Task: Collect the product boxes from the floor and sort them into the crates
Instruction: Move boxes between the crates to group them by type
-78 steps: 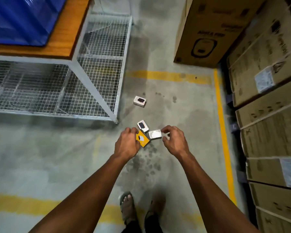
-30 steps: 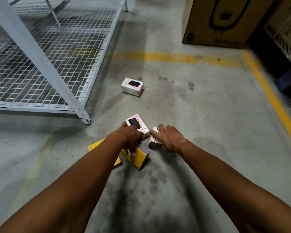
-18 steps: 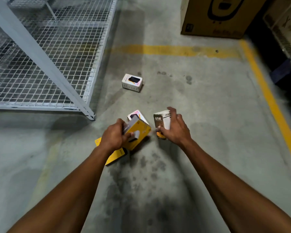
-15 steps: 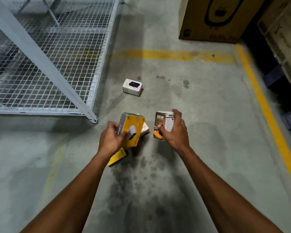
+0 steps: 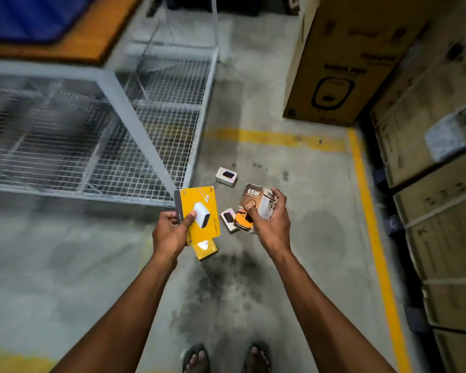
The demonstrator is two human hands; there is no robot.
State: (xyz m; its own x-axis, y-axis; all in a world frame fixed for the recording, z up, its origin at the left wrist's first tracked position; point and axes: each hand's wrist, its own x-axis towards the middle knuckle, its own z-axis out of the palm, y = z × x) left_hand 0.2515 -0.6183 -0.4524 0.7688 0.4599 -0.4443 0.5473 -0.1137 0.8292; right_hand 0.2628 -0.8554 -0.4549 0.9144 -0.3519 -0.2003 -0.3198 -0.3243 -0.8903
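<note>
My left hand (image 5: 171,232) grips a yellow product box (image 5: 199,208) with a white charger pictured on it, held up off the floor. My right hand (image 5: 271,224) grips a brown and white box marked 65W (image 5: 257,204), thumb on its front. Below them on the concrete floor lie a second yellow box (image 5: 206,249), partly hidden by the held one, and a small white box with a dark picture (image 5: 228,219). Another small white box (image 5: 226,176) lies farther off, near the wire cage corner.
A grey wire-mesh cage (image 5: 92,135) stands at the left under a wooden top with blue wrap (image 5: 38,20). A tall cardboard carton (image 5: 334,63) stands ahead and stacked cartons (image 5: 436,184) line the right. Yellow floor lines (image 5: 371,224) run alongside. My sandalled feet (image 5: 223,358) show below.
Both hands have lifted their boxes higher off the floor and my view has risen and pulled back. The yellow box now faces me upright in my left hand.
</note>
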